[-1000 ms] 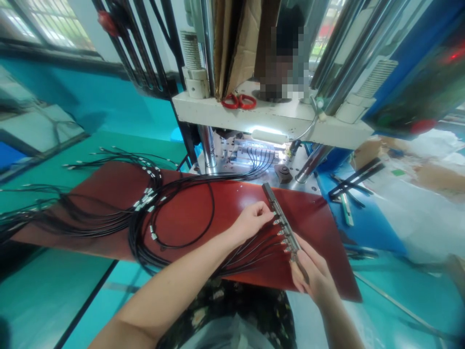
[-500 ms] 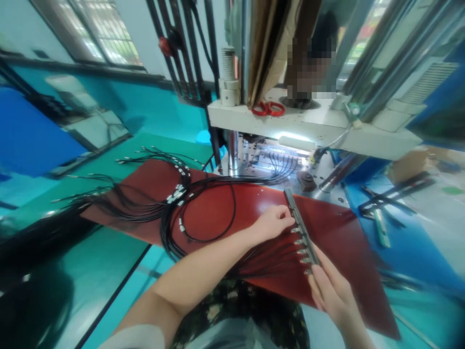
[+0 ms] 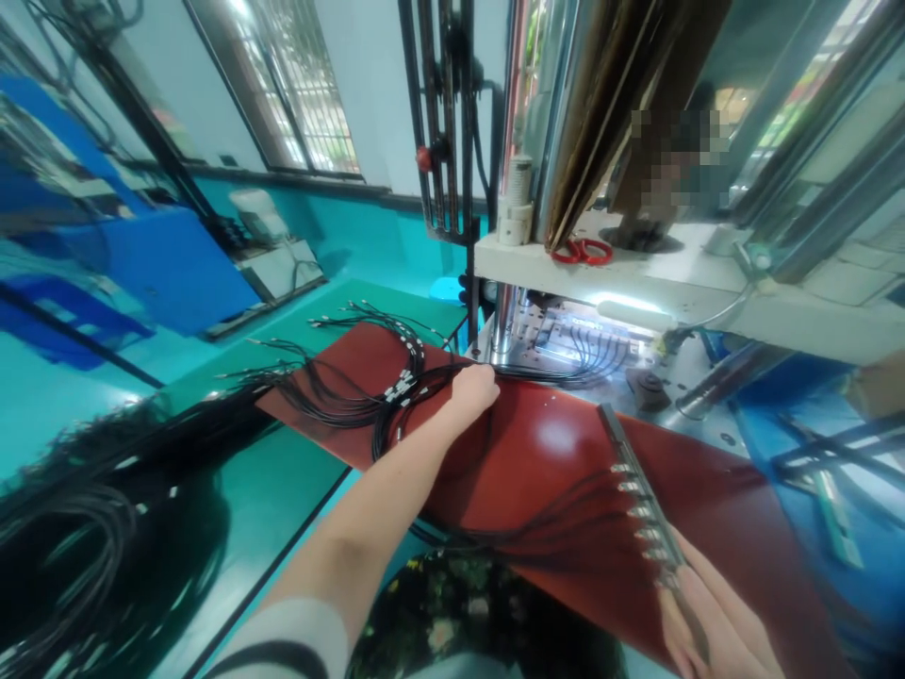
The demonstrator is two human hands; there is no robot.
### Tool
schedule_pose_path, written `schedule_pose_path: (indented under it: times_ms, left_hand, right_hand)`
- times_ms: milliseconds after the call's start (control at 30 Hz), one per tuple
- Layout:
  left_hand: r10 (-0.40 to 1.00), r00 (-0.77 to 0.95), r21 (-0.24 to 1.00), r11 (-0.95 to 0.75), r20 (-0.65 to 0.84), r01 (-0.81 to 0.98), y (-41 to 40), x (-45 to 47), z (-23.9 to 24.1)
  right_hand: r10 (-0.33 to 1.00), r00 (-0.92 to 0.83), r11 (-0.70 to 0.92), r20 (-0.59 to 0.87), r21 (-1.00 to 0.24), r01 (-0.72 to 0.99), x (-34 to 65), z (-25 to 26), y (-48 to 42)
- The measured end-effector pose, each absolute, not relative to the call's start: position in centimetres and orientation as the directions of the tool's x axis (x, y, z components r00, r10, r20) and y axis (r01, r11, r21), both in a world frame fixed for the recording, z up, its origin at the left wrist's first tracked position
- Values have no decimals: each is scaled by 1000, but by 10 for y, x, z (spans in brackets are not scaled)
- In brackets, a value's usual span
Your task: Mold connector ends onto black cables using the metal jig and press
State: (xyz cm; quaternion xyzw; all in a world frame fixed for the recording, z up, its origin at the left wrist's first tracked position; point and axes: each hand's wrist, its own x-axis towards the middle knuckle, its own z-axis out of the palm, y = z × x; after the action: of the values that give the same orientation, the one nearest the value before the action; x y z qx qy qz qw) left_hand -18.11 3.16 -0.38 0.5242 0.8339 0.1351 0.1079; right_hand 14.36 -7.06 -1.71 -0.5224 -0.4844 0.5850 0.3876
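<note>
A narrow metal bar (image 3: 636,476) slants over the right part of the red-brown board, its lower end gripped by my right hand (image 3: 714,604). Several metal cable ends (image 3: 640,514) sit in a row along its left side, with thin black cables (image 3: 558,528) trailing left from them. My left hand (image 3: 475,389) is closed at the bundle of black cables (image 3: 406,401) near the board's back edge. Its fingers curl away from view, so whether they pinch a cable cannot be seen. White sleeves mark the bundle.
The red-brown board (image 3: 544,471) lies before a press with a pale plate (image 3: 679,273), red-handled scissors (image 3: 581,251) on it. Cables run into the lit metal fixture (image 3: 566,339). Tools (image 3: 834,509) lie on blue at the right. More black cables (image 3: 85,538) hang at left.
My left hand has moved from the bar leftward and back to the cable bundle. My right hand keeps the bar. The view has swung left, shifting the scene right and down.
</note>
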Motion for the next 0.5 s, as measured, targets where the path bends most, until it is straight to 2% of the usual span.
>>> schedule_pose_path:
  times_ms: [133,267,333,400,500]
  left_hand:
    - [918,-371,459,392,-140,797,18,-189,2]
    - [937,-223,599,344,-268,723,-27,-187,4]
    - [946,-48,773,292,-322,563,-52,-181,10]
    - [928,189,922,259,-320,289,-70,-173,21]
    - [881,413,966,257,-232,-4,-80,-158,41]
  right_hand:
    - [965,-142,-217,-221,-975,46,144,-17,-71]
    - [943,-128,-307,-306,-952,7,143,-19,-71]
    - [933,-123,-345,-339,-938,-29,142,-20,-71]
    - [935,-113,-345,-336,-935,-77,142,-21,-71]
    - [948,-108,-311,-299,-944,-112,141,-25,-73]
